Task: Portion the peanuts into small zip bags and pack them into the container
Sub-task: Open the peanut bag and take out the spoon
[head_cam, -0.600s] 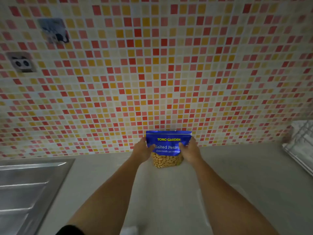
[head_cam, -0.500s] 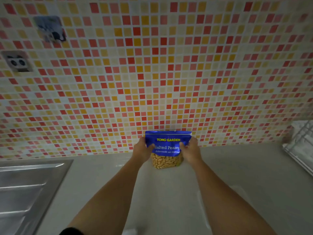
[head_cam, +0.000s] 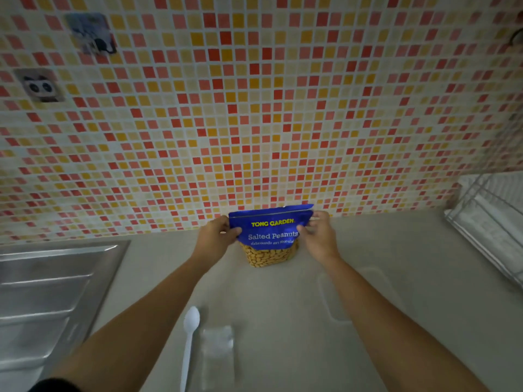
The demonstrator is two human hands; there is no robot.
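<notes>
A blue bag of salted peanuts (head_cam: pixel 271 236) with a clear window stands upright on the counter against the tiled wall. My left hand (head_cam: pixel 215 240) pinches its upper left edge and my right hand (head_cam: pixel 319 239) pinches its upper right edge. Nearer to me lie a white plastic spoon (head_cam: pixel 189 335) and a small clear zip bag (head_cam: pixel 218 353), side by side. A clear container (head_cam: pixel 359 292) rests flat on the counter under my right forearm, faint and hard to make out.
A steel sink drainboard (head_cam: pixel 53 292) fills the left side. A wire dish rack (head_cam: pixel 492 224) stands at the right edge. The tiled wall (head_cam: pixel 254 108) carries a socket (head_cam: pixel 39 86) and a hook (head_cam: pixel 93 35) at upper left.
The view has tilted down, bringing the spoon, zip bag and container into sight. Both hands have spread apart on the peanut bag's top corners.
</notes>
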